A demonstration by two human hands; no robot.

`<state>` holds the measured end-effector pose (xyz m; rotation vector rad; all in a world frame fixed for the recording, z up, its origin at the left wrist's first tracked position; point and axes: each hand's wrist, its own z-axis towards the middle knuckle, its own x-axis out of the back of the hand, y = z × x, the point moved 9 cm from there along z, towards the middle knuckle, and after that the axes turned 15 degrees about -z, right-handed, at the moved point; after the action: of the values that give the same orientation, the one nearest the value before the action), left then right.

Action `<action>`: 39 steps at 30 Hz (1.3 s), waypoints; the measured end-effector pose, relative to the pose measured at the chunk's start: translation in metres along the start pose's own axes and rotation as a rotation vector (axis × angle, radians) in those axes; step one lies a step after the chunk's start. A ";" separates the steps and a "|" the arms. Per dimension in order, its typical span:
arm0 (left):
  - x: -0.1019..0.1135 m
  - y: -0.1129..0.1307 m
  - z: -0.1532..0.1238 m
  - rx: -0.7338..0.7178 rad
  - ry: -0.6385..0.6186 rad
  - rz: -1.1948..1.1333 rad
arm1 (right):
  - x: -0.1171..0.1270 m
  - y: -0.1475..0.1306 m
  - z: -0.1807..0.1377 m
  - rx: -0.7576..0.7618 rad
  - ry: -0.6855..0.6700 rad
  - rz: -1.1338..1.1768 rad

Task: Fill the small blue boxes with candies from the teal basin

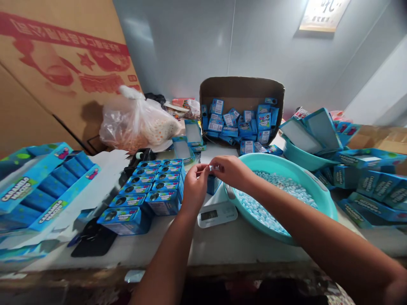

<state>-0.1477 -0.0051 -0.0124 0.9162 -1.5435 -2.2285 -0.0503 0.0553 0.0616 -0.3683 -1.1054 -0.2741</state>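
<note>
My left hand [195, 184] and my right hand [232, 169] meet above a kitchen scale, fingertips pinched together. A small whitish piece [212, 168] shows between them; its kind is too small to make out. Below is the white digital scale [219, 215], its display lit dark on grey. A blue box [213, 185] on the scale is partly hidden behind my hands. Right of it a turquoise basin [330, 207] holds many small light-blue candies [263, 214], partly covered by my right forearm. To the left, rows of blue candy boxes [127, 214] stand on the table.
A cardboard carton [241, 91] lies on its side at the back, full of blue boxes. Display trays [57, 207] sit at left, and more blue packs [378, 186] at right. Behind are a plastic bag [127, 123] and a large carton [63, 55]. A black pad [93, 241] lies near the front edge.
</note>
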 end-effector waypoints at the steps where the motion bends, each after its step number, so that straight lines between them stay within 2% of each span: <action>1: 0.000 0.000 0.000 0.004 0.007 -0.002 | -0.001 0.000 0.000 0.001 0.002 0.008; 6: 0.003 -0.002 0.000 0.023 0.043 -0.028 | -0.005 0.001 -0.001 -0.001 0.012 0.096; 11: 0.001 -0.006 0.001 0.031 0.016 -0.029 | -0.005 0.005 -0.002 0.012 0.077 0.197; 16: 0.004 -0.002 -0.001 0.018 0.039 0.052 | -0.006 0.015 -0.004 -0.027 0.116 0.381; 18: 0.004 -0.002 -0.001 0.016 0.040 0.066 | -0.002 0.021 -0.006 -0.049 0.162 0.378; 21: 0.003 -0.002 -0.001 0.008 0.036 0.069 | 0.006 0.027 -0.008 -0.047 0.215 0.225; 26: 0.003 -0.005 0.002 0.010 0.039 0.072 | -0.006 0.024 -0.010 0.034 0.071 -0.015; 30: 0.003 -0.006 0.002 0.015 0.037 0.071 | -0.013 0.014 -0.012 0.089 -0.014 -0.110; 35: 0.003 -0.006 0.002 0.031 0.028 0.071 | -0.008 0.000 -0.014 0.191 -0.031 -0.032; 39: 0.003 -0.006 0.001 0.041 0.021 0.080 | 0.001 0.006 -0.012 0.146 0.025 0.118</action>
<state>-0.1493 -0.0037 -0.0190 0.8706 -1.5937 -2.1326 -0.0378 0.0562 0.0567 -0.2981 -1.0685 -0.0929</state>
